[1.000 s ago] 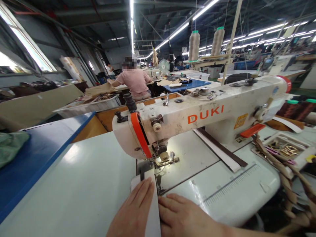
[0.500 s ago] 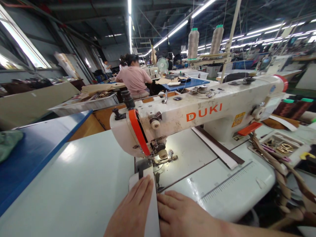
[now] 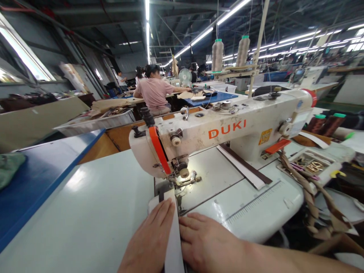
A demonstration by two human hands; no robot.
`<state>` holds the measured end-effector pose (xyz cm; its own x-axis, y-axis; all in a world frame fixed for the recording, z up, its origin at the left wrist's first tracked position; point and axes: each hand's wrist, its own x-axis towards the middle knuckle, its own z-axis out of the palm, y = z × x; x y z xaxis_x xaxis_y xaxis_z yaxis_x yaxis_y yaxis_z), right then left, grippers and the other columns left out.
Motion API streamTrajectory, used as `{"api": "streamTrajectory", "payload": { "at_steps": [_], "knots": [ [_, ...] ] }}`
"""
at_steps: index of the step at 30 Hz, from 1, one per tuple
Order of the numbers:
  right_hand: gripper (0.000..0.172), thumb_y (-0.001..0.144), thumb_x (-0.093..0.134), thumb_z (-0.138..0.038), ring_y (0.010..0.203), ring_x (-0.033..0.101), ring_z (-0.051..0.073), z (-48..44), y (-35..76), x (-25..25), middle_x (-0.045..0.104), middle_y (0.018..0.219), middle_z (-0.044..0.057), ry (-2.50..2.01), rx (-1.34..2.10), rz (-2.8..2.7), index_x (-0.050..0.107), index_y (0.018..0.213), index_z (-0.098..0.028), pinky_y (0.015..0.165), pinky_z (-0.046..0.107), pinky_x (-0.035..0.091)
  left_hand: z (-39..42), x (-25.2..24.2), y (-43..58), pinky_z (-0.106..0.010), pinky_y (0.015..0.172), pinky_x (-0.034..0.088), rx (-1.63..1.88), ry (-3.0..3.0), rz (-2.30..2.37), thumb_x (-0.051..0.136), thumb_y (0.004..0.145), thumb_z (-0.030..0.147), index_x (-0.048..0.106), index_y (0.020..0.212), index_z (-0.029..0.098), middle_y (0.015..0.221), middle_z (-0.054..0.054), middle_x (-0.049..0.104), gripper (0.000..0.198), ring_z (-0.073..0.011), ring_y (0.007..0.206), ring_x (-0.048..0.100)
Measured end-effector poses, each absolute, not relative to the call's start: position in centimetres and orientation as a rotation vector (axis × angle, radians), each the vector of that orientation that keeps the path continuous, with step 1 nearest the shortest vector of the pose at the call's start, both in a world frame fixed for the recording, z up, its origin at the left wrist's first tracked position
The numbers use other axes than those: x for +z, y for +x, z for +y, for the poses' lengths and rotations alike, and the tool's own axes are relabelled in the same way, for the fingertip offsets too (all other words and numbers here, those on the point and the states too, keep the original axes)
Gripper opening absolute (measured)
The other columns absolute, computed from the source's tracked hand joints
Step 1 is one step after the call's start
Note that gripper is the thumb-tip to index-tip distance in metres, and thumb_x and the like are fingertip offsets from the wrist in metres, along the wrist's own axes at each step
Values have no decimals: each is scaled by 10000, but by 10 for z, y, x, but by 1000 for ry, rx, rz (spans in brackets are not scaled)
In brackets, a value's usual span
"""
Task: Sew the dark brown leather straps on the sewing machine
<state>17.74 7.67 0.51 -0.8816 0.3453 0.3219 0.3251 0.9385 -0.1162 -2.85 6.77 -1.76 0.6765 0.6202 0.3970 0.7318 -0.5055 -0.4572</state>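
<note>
1. Room: big workshop, dark roof, rows of ceiling lights (image 3: 201, 36); co-worker in a pink top (image 3: 156, 93) sits with back to camera, near a fan (image 3: 185, 77). Further back is too small to sort.
2. Surface: pale green desk (image 3: 99, 204), smooth, glossy, with ruler marks (image 3: 253, 201) on the right part. Blue-topped table (image 3: 59, 161) off to the left.
3. Main thing: long narrow white strip (image 3: 174, 252), flat on the desk, far end just in front of the presser foot (image 3: 186, 182) of the sewing machine (image 3: 227, 131). A paler flap (image 3: 153, 203) shows left of it, dark patch between; layering unclear.
4. Left hand (image 3: 150, 239): palm down, fingers straight and together, laid over the strip; presses, no grip around it visible.
5. Right hand (image 3: 203, 239): palm down, fingers together, tips at the strip's right edge. Thumb hidden, so cannot tell if it pinches anything.
6. Handling (judged): light, thin, fairly stiff lengthwise but bendable; probably slides easily on the gloss, so skewing looks likelier than breakage. Creasing possible if squeezed.
7. Hold (judged): flat fingers on top, well back from the foot, other hand guiding along the long edge; pinching the far end puts fingers close to the needle area.
8. Nearby on the right: a white-and-dark strip pair (image 3: 241, 168) under the machine arm, a tray (image 3: 331, 167) of gold-coloured hardware, brown straps (image 3: 309, 203) hanging over the edge. Two thread cones (image 3: 217, 55) stand behind.
</note>
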Motion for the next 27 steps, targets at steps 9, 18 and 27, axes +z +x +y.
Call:
{"api": "streamTrajectory", "payload": {
  "at_steps": [9, 18, 27],
  "knots": [
    [166, 897, 543, -248, 1046, 582, 228, 78, 178, 13, 678, 1075, 90, -473, 38, -2743, 669, 881, -141, 952, 342, 467, 68, -17, -32, -340, 946, 493, -211, -2337, -1020, 347, 779, 21, 504, 1249, 67, 1190, -164, 660, 497, -239, 1118, 611],
    [138, 879, 598, -272, 1030, 583, 223, 77, 177, 9, 677, 1048, 60, -502, 78, -2742, 665, 883, -152, 944, 340, 473, 69, -22, -35, -363, 956, 495, -189, -2366, -1082, 353, 769, 34, 495, 1280, 99, 1238, -148, 642, 534, -241, 1139, 602],
    [179, 912, 540, -207, 1065, 578, 233, 73, 178, 13, 670, 1114, 97, -531, 80, -2756, 664, 983, -99, 991, 346, 450, 69, -6, -21, -343, 916, 523, -104, -2369, -1115, 307, 774, -15, 606, 1139, 67, 1152, -159, 689, 479, -226, 1051, 657]
  ]
}}
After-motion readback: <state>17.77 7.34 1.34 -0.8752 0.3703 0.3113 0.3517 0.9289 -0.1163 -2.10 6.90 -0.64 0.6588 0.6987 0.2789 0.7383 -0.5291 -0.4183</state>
